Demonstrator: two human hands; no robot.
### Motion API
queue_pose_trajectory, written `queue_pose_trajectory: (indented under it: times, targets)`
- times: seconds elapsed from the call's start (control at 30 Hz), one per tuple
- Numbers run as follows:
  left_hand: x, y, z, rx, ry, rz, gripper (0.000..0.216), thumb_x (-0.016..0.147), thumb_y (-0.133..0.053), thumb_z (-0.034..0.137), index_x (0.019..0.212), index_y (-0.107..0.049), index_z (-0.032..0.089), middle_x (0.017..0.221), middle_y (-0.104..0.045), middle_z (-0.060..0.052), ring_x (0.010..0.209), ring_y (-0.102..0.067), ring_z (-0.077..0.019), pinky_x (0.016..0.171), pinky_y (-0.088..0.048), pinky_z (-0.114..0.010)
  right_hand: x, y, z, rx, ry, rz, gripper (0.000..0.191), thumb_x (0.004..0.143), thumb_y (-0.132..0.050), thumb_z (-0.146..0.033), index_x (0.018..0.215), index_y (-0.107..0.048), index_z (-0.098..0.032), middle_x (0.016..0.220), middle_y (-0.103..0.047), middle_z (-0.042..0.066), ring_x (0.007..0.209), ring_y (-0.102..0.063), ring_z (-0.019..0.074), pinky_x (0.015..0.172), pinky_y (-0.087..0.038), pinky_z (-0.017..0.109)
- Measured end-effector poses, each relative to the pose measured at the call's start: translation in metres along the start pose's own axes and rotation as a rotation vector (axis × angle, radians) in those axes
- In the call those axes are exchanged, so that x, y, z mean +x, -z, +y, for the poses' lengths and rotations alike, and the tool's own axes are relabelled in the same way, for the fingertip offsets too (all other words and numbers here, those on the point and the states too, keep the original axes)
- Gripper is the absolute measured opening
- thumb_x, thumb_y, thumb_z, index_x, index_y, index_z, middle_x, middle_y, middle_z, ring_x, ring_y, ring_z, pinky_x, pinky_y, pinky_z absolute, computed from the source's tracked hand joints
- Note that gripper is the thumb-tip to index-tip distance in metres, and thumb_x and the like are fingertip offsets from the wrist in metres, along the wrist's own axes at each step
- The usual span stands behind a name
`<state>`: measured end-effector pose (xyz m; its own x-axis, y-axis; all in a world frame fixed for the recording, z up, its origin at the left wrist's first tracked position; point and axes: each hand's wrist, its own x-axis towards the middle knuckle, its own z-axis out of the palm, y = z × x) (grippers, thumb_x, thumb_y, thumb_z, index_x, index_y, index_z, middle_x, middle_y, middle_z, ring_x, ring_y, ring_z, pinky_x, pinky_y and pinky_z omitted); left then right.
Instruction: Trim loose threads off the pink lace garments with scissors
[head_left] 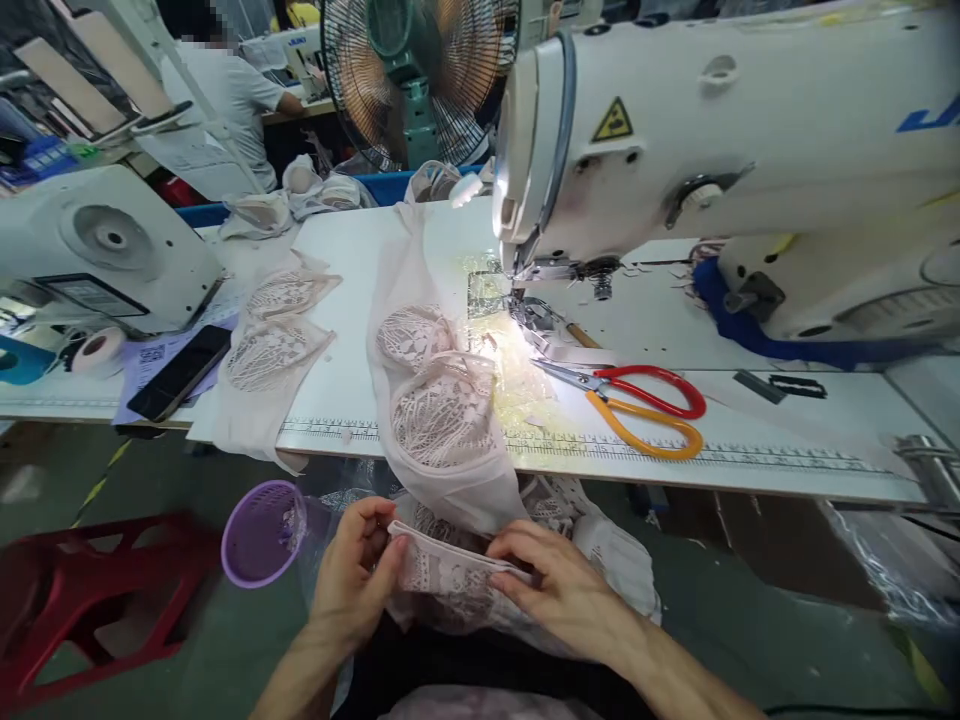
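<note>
Below the table's front edge, my left hand [358, 577] and my right hand [559, 590] both hold a pale pink lace cup piece [448, 577] by its folded upper edge, over my lap. A chain of similar lace bra pieces [439, 400] drapes from the white table [750, 455] down toward my hands. The sewing machine [712, 150] stands at the right, its lamp lighting the needle plate [529, 310]. Red and orange handled scissors [637, 400] lie on the table right of the fabric.
More lace pieces [274, 345] lie at the left beside a black phone [180, 372] and a tape roll [97, 350]. A purple basket [262, 532] and a red stool [90, 590] stand on the floor. A fan [420, 70] and a person [225, 90] are behind.
</note>
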<state>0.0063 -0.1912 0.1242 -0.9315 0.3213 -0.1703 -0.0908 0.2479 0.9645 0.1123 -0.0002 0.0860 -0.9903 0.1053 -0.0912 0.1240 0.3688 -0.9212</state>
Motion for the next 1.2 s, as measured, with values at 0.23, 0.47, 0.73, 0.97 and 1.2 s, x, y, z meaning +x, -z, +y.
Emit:
queue_pose_trajectory:
  times: [0.23, 0.47, 0.73, 0.97, 1.2]
  targets:
    - [-0.011, -0.001, 0.006, 0.003, 0.070, 0.042, 0.022, 0.073, -0.067, 0.032, 0.089, -0.058, 0.021, 0.070, -0.058, 0.003, 0.056, -0.052, -0.0106, 0.052, -0.041, -0.020, -0.006, 0.005, -0.006, 0.073, 0.006, -0.077, 0.009, 0.076, -0.057, -0.028, 0.074, -0.064, -0.023, 0.077, -0.062, 0.005, 0.070, -0.062, 0.0231, 0.060, -0.049, 0.034]
    - [0.001, 0.015, 0.009, 0.241, -0.139, -0.129, 0.008, 0.073, -0.066, 0.025, 0.076, -0.070, 0.018, 0.077, -0.067, -0.005, 0.067, -0.061, -0.0172, 0.061, -0.050, -0.024, -0.008, 0.000, -0.005, 0.069, 0.048, -0.007, 0.009, 0.075, -0.056, -0.025, 0.074, -0.065, -0.022, 0.074, -0.062, 0.005, 0.067, -0.061, 0.0225, 0.057, -0.049, 0.033]
    - [0.002, 0.011, 0.015, 0.227, -0.091, -0.089, 0.015, 0.073, -0.065, 0.029, 0.065, -0.068, 0.017, 0.064, -0.062, -0.003, 0.059, -0.056, -0.0160, 0.056, -0.044, -0.025, -0.008, -0.002, -0.002, 0.029, 0.127, 0.052, 0.008, 0.078, -0.056, -0.024, 0.078, -0.064, -0.023, 0.077, -0.063, 0.005, 0.071, -0.064, 0.0229, 0.063, -0.053, 0.035]
    - [0.010, 0.018, -0.007, -0.319, 0.279, -0.132, 0.036, 0.064, -0.081, 0.043, 0.068, -0.059, 0.015, 0.062, -0.054, 0.003, 0.051, -0.048, -0.0087, 0.048, -0.039, -0.018, -0.007, -0.011, 0.001, 0.032, 0.256, 0.130, 0.008, 0.079, -0.058, -0.020, 0.082, -0.065, -0.021, 0.078, -0.064, 0.005, 0.071, -0.064, 0.0195, 0.064, -0.052, 0.029]
    - [0.024, 0.030, -0.022, -0.279, 0.195, -0.101, 0.029, 0.063, -0.084, 0.038, 0.068, -0.065, 0.018, 0.073, -0.059, 0.002, 0.060, -0.053, -0.0099, 0.050, -0.045, -0.014, 0.002, -0.015, 0.011, -0.073, 0.235, 0.171, 0.008, 0.077, -0.064, -0.026, 0.082, -0.065, -0.019, 0.074, -0.063, 0.002, 0.063, -0.058, 0.0153, 0.054, -0.043, 0.023]
